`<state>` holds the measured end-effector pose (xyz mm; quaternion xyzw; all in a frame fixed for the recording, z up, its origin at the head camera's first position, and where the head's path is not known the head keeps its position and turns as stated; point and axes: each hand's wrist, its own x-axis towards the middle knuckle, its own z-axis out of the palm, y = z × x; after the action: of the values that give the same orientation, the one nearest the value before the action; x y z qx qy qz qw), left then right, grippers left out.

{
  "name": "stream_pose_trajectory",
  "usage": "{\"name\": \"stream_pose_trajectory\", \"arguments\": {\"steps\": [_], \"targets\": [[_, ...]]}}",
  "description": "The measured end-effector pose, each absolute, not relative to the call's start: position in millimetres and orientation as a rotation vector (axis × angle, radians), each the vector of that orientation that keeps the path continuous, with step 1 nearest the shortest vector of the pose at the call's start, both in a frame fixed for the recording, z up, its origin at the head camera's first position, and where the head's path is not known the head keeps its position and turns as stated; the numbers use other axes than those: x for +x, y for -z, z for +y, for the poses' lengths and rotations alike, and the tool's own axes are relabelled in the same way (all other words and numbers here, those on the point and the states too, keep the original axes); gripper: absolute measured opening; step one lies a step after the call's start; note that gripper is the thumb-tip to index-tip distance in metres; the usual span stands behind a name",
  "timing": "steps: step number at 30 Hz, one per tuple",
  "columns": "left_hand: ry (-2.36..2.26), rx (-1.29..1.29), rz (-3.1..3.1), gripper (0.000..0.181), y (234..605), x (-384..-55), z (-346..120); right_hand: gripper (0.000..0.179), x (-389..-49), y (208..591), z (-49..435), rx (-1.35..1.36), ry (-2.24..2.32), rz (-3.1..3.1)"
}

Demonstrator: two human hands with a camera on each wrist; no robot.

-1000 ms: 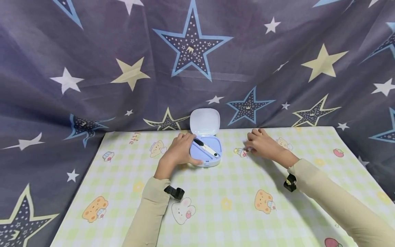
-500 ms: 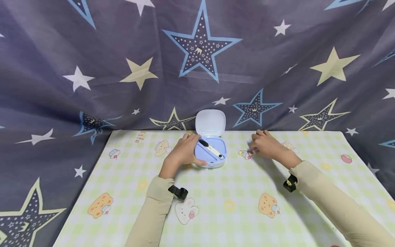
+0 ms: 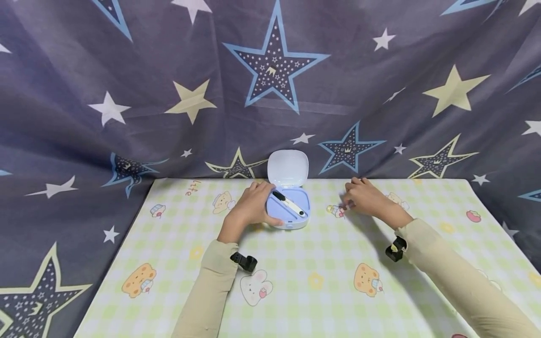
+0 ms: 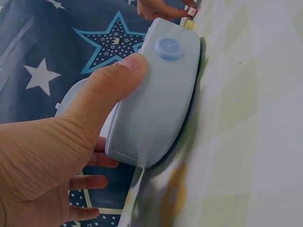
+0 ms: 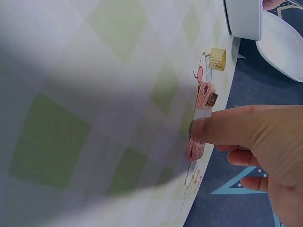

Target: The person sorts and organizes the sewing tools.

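A small light-blue case [image 3: 305,199] stands at the table's back edge with its white lid [image 3: 288,168] raised. Across its tray lies a slim white tool with a black end [image 3: 291,205]. My left hand [image 3: 251,206] grips the case's left side; in the left wrist view its thumb presses the front wall near a round button [image 4: 169,48]. Right of the case, my right hand [image 3: 367,199] pinches a pink bundle of thread [image 5: 194,150] with a paper band, low at the tabletop. Fingers hide the bundle's middle. A gold thimble [image 5: 218,59] sits beside it.
The table has a green-and-white checked cover [image 3: 291,277] printed with cartoon animals. Directly behind it hangs a dark star-patterned cloth [image 3: 359,56], close to the raised lid. A small brown tag [image 5: 213,99] shows at the thread bundle.
The head view has shifted slightly, so the scene sits a little further right than a second ago. Both hands and the case keep their places on the table.
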<state>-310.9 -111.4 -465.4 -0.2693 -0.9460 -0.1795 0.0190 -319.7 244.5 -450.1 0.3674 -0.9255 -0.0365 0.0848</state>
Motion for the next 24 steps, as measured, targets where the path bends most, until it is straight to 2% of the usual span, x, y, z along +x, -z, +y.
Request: {"name": "stream_pose_trajectory", "arguments": {"steps": [13, 24], "targets": [[0.426, -0.824, -2.922, 0.107, 462, -311, -111, 0.015, -315, 436, 246, 1.07, -0.051, -2.704], [0.414, -0.783, -2.998, 0.111, 457, -308, -110, 0.011, -314, 416, 209, 1.025, -0.324, -2.681]]}}
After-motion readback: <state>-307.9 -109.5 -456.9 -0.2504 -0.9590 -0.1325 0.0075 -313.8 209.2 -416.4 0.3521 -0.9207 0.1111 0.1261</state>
